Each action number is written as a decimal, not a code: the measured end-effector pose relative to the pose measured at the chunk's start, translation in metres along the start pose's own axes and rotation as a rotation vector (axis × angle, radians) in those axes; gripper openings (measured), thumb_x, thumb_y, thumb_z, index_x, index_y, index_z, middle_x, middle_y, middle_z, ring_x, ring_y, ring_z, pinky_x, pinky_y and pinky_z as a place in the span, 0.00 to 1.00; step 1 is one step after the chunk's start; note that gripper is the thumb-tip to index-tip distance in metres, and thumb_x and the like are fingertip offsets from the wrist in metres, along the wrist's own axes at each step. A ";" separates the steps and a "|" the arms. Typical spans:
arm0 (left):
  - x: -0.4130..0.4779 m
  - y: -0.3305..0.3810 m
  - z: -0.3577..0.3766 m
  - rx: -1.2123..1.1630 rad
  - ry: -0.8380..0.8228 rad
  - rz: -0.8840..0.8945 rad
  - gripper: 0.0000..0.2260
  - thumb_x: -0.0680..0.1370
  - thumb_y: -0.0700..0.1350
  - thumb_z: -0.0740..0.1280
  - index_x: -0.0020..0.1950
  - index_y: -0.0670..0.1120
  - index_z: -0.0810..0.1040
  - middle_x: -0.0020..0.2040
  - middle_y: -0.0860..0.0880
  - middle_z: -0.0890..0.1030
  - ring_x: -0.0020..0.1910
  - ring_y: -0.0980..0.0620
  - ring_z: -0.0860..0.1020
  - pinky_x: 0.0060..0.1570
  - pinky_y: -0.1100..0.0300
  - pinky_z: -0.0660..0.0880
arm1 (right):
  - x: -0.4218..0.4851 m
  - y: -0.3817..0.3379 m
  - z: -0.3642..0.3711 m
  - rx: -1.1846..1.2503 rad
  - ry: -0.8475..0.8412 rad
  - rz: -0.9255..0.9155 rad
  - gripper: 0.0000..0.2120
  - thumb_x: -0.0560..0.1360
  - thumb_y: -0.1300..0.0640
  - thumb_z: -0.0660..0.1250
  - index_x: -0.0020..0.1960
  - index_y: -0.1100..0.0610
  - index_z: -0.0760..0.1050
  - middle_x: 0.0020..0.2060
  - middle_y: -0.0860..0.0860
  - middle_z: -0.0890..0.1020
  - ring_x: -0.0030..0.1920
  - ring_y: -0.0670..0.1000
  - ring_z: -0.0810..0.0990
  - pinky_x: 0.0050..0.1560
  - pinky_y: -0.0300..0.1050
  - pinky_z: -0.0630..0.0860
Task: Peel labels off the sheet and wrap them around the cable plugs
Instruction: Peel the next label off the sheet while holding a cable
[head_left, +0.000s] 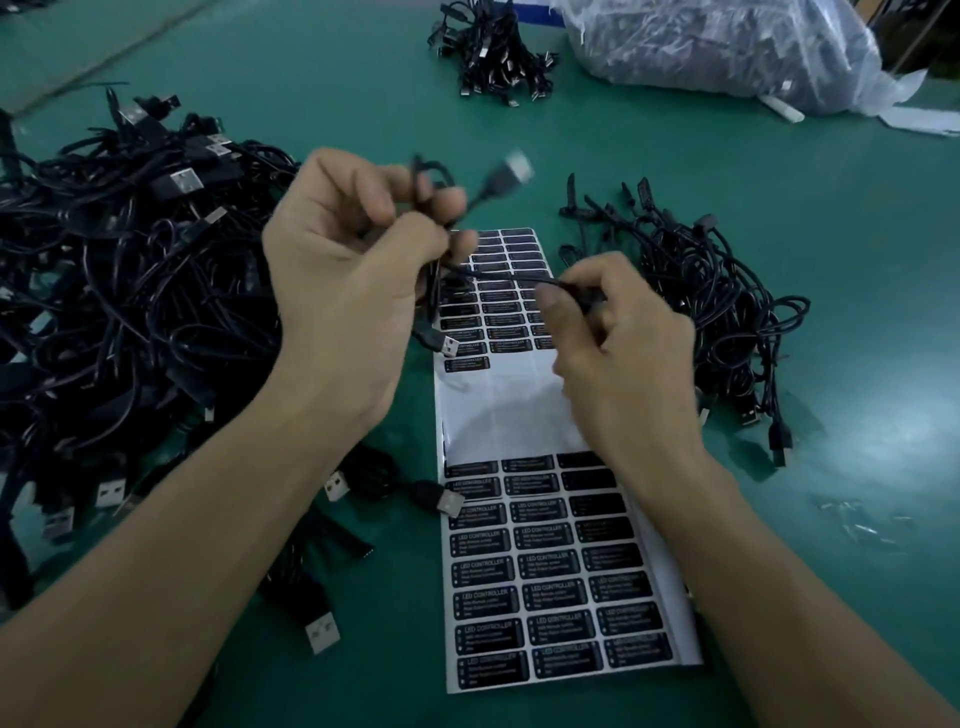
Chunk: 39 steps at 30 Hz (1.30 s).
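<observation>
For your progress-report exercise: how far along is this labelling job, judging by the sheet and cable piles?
Done: a bare white band on the label sheet shows peeling has started. In hand: left hand and right hand hold a cable between them. Left: many labels and the big cable pile.

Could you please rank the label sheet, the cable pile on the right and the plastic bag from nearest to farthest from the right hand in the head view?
1. The label sheet, lying directly below the right hand, which pinches a cable.
2. The cable pile, just to that hand's right.
3. The plastic bag, far back on the right.
</observation>
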<state>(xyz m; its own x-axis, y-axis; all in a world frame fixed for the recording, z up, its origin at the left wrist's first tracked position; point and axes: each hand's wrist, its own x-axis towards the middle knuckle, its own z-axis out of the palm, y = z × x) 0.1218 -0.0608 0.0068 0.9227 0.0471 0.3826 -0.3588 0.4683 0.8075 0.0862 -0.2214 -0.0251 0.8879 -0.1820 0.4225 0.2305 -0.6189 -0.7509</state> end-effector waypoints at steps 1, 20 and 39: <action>0.000 -0.002 -0.002 0.077 0.043 0.045 0.18 0.72 0.21 0.60 0.40 0.44 0.66 0.42 0.46 0.76 0.47 0.48 0.81 0.45 0.53 0.79 | 0.001 0.001 -0.003 0.018 0.020 0.033 0.06 0.80 0.46 0.66 0.47 0.46 0.73 0.28 0.49 0.80 0.29 0.52 0.79 0.32 0.55 0.78; -0.009 0.004 -0.027 1.660 -0.190 0.208 0.21 0.75 0.37 0.69 0.67 0.50 0.76 0.66 0.45 0.68 0.59 0.39 0.69 0.54 0.44 0.75 | 0.007 0.017 -0.020 -0.139 -0.113 -0.219 0.05 0.77 0.59 0.72 0.51 0.52 0.85 0.43 0.44 0.84 0.44 0.43 0.81 0.46 0.32 0.75; -0.003 0.001 -0.030 1.755 -0.179 0.300 0.15 0.81 0.50 0.68 0.66 0.51 0.79 0.57 0.48 0.70 0.57 0.43 0.67 0.33 0.58 0.63 | 0.006 0.019 -0.024 -0.295 -0.188 -0.159 0.02 0.78 0.54 0.71 0.48 0.49 0.83 0.40 0.42 0.82 0.45 0.48 0.79 0.50 0.56 0.78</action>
<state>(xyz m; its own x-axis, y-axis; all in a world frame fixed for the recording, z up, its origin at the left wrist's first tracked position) 0.1226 -0.0334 -0.0071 0.8220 -0.1971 0.5343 -0.3201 -0.9359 0.1472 0.0869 -0.2524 -0.0248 0.9141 0.0609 0.4008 0.2713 -0.8266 -0.4932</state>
